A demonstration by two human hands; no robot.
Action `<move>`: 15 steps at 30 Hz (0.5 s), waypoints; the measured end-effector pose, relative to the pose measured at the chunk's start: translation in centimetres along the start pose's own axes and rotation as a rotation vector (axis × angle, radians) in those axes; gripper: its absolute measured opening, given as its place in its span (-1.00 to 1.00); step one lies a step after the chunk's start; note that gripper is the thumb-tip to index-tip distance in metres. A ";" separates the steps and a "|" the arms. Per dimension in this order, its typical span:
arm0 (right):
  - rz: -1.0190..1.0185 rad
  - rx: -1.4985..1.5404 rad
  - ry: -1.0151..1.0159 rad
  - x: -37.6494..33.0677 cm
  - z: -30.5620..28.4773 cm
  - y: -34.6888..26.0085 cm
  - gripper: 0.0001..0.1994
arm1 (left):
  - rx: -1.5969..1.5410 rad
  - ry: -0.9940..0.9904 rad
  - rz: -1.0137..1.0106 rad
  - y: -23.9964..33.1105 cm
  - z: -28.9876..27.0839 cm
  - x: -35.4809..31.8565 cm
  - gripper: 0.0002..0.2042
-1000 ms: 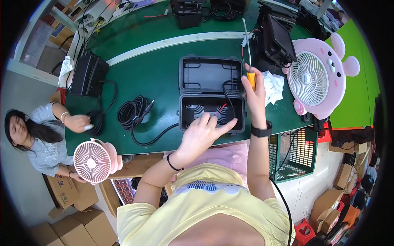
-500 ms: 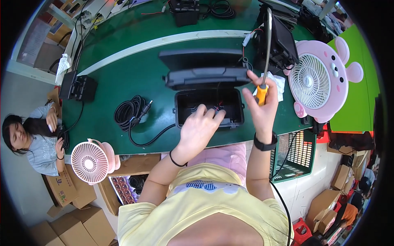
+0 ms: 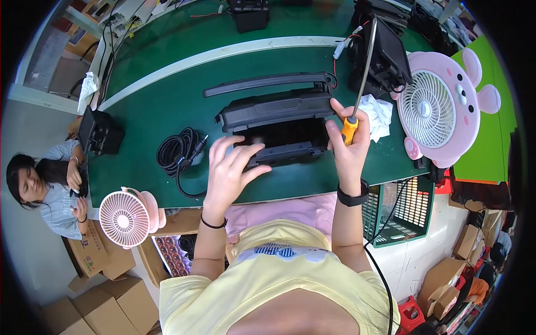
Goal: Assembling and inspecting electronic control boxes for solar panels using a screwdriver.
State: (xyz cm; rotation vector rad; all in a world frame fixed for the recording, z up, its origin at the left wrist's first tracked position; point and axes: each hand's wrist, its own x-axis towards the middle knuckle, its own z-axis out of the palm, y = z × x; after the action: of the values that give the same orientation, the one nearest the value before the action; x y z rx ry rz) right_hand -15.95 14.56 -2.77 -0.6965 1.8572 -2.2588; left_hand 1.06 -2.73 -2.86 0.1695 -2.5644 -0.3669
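Note:
A black plastic box sits tilted on the green table in front of me, its hinged lid raised on the far side. The inside looks dark and I cannot make out its contents. My left hand is around the box's left end, fingers over the rim and thumb along the front. In my right hand is a screwdriver with a yellow handle, its long metal shaft pointing up and away. That hand's thumb and forefinger are also at the right end of the box and lid.
A coiled black cable lies left of the box. Crumpled white tissue, a black device and a pink fan stand to the right. A smaller pink fan is at the near left edge. A co-worker sits at far left.
My left hand has come out of the box and moved left to its end. The box has tilted, showing its front latch, and the lid has tipped nearer. The screwdriver stays in my right hand.

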 end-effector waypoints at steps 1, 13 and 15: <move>0.010 0.028 -0.005 0.2 0.1 0.0 -0.74 | -0.059 0.025 -0.032 -0.3 0.4 -0.4 -0.57; -0.037 -0.107 0.034 1.1 -0.2 0.7 -0.83 | -0.581 0.493 -0.395 -0.4 7.0 -1.7 -0.09; -0.063 -0.197 0.048 1.2 0.1 0.7 -0.87 | -0.802 0.656 -0.407 -0.1 7.7 -1.5 -0.16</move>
State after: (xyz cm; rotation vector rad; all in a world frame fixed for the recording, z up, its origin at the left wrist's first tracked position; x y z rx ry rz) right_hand -17.12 13.86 -3.10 -0.7445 2.1301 -2.1670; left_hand -1.79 -0.83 -9.92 0.4241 -1.5802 -1.2220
